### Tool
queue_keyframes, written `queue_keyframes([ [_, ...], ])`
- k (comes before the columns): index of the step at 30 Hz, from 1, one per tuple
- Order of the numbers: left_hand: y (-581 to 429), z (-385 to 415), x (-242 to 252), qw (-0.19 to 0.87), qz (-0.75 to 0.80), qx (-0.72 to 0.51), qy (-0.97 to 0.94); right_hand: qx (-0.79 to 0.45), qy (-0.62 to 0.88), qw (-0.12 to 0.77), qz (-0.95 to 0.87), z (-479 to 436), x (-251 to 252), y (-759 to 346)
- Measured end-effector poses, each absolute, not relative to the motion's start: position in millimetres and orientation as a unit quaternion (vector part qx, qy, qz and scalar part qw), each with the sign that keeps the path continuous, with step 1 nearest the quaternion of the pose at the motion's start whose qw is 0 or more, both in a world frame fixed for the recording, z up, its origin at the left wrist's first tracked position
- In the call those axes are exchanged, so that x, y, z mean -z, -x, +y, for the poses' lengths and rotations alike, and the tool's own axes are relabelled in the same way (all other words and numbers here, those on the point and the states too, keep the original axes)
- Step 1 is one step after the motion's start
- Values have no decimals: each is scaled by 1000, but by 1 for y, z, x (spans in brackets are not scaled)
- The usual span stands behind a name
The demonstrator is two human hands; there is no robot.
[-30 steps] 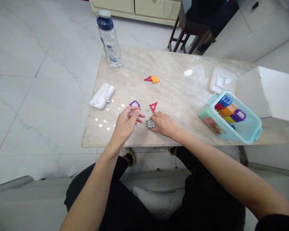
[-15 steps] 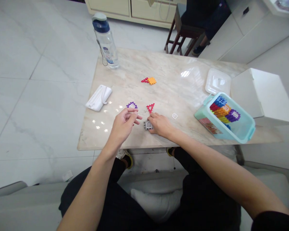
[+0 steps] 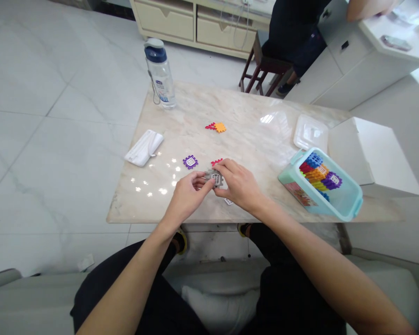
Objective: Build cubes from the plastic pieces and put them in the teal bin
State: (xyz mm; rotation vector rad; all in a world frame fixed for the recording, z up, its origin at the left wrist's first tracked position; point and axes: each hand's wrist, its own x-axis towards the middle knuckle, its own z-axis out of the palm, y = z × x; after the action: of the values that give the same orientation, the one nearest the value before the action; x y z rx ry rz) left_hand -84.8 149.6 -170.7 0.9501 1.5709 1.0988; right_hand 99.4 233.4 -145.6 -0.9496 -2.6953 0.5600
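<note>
A grey toothed building tile (image 3: 215, 178) with a white window grid is held between my two hands, near the table's front edge. My left hand (image 3: 188, 194) pinches its left side, thumb in front. On the right side and upper edge, the fingers of my right hand (image 3: 240, 184) grip it. Just behind lies a red building piece (image 3: 216, 162), partly covered by my right hand. A white window piece (image 3: 228, 202) peeks out below that hand. Left of them, a purple tile (image 3: 190, 162) with a white window rests flat on the table.
Farther back are an orange tile (image 3: 220, 127) and a red piece (image 3: 210, 126). A water bottle (image 3: 162, 79) and a white pack (image 3: 144, 148) stand left. At right are a teal bin (image 3: 345, 204) of tiles, a clear lid (image 3: 311, 132) and a white box (image 3: 377, 153). A person sits beyond.
The grey tile has come up off the table, and my left hand has moved right to take hold of it. A white window piece now shows below my right hand. The view has shifted slightly.
</note>
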Motion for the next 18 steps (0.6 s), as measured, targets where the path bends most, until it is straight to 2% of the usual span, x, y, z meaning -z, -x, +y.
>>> queue_keyframes([
  [5,85,150,163,463,661,-459,-372,-203,332,106,-915,232,141,-97],
  [10,88,156,154,434,704,-434,-358,-186,301,139,-925,239,138,-101],
  [18,60,179,142,502,655,-417,-381,-125,333,148,-923,268,116,-156],
])
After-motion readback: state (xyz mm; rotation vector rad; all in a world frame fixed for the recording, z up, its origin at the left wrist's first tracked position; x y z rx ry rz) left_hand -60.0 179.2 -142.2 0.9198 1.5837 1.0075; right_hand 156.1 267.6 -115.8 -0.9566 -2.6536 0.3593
